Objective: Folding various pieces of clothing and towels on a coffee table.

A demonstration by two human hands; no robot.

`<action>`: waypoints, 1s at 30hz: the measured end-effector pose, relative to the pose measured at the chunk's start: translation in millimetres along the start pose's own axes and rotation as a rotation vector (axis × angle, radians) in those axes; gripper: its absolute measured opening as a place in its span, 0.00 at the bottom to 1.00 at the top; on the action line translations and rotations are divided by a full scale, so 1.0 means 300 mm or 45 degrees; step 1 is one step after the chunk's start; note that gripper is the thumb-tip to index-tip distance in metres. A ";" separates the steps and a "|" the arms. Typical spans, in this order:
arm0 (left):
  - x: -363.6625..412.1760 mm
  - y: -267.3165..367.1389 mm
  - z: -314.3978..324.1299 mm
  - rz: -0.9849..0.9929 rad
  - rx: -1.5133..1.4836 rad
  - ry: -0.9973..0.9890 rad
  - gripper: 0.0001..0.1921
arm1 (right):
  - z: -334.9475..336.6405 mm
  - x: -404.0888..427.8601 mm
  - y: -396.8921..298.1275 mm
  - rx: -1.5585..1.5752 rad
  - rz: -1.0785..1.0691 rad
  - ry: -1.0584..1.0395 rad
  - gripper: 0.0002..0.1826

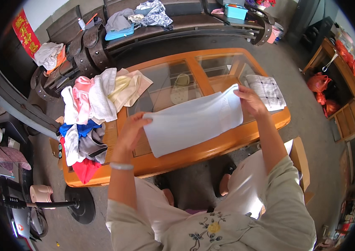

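A pale blue-white cloth (193, 122), folded into a long strip, is stretched between my hands above a wooden coffee table with glass panels (171, 161). My left hand (135, 128) pinches its upper left corner. At the other end, the fingers of my right hand (250, 99) grip the upper right corner, which is pulled up higher. Beyond my right hand a folded white checked cloth (266, 91) lies flat on the table. To the left of my left hand is a loose heap of garments and cloths (102, 94) in white, pink, yellow, grey, blue and red.
A dark wooden bench (186, 23) with clothes on it runs behind the table. Under the glass sits a light clog (180, 89). A round black stand base (80, 205) is on the floor at left, a cardboard box (300, 160) beside my right arm, and a wooden cabinet (350, 119) farther right.
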State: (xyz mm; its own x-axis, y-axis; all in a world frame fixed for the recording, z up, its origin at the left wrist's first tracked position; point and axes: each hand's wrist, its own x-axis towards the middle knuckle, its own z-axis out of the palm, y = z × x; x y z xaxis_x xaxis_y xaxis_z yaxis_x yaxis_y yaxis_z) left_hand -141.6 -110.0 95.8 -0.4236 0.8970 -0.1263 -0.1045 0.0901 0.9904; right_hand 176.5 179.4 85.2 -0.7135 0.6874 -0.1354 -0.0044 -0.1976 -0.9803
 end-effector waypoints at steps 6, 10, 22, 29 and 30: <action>0.195 -0.308 -0.138 -0.281 -0.188 0.256 0.02 | -0.018 0.176 0.238 0.004 0.273 0.273 0.09; 0.201 -0.243 -0.087 -0.354 -0.016 0.369 0.01 | -0.045 0.209 0.275 -0.415 0.133 0.431 0.10; 0.227 -0.285 -0.065 -0.210 0.546 0.697 0.07 | 0.037 0.203 0.238 -0.700 0.084 0.555 0.15; 0.218 -0.301 -0.093 -0.075 0.987 0.744 0.08 | 0.086 0.195 0.214 -1.071 -0.011 0.594 0.17; 0.212 -0.280 -0.058 -0.071 0.980 0.736 0.08 | 0.076 0.192 0.210 -1.078 -0.010 0.603 0.17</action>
State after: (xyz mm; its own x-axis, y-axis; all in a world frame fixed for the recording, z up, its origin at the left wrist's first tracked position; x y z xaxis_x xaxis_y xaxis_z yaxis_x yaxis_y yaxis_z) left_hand -175.6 -68.1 3.6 -0.8349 0.5500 0.0216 0.3939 0.5697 0.7213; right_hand 119.2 190.6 18.9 -0.3587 0.9334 0.0094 0.6299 0.2494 -0.7355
